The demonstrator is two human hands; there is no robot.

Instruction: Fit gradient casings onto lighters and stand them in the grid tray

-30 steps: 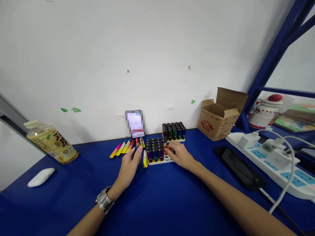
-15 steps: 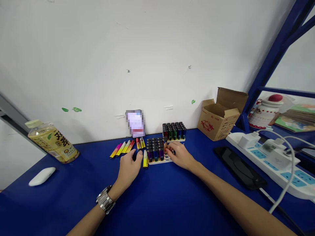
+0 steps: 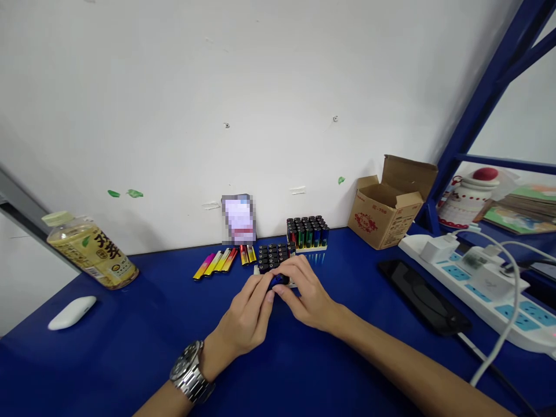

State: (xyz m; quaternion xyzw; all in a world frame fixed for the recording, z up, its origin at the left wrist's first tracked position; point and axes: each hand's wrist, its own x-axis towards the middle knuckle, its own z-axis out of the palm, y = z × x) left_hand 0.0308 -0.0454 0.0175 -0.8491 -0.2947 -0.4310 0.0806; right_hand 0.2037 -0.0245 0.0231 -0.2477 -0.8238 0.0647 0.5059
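My left hand, with a watch on its wrist, and my right hand meet at the front of a white tray of lighters. Fingers of both are closed on a dark blue lighter. Whether it still stands in the tray is hidden. Behind my fingers, several lighters with black tops stand upright in rows. The white tray shows only in slivers around my hands. Left of it lie loose yellow, pink and red lighters, with a few more close behind.
A second tray of upright lighters stands at the back. An open cardboard box, a black phone and a power strip are at right. A drink bottle and white case are at left. A lit phone leans against the wall.
My left hand has moved right to the tray and closed on the dark blue lighter. My right hand has shifted left, from the tray's right side to its front.
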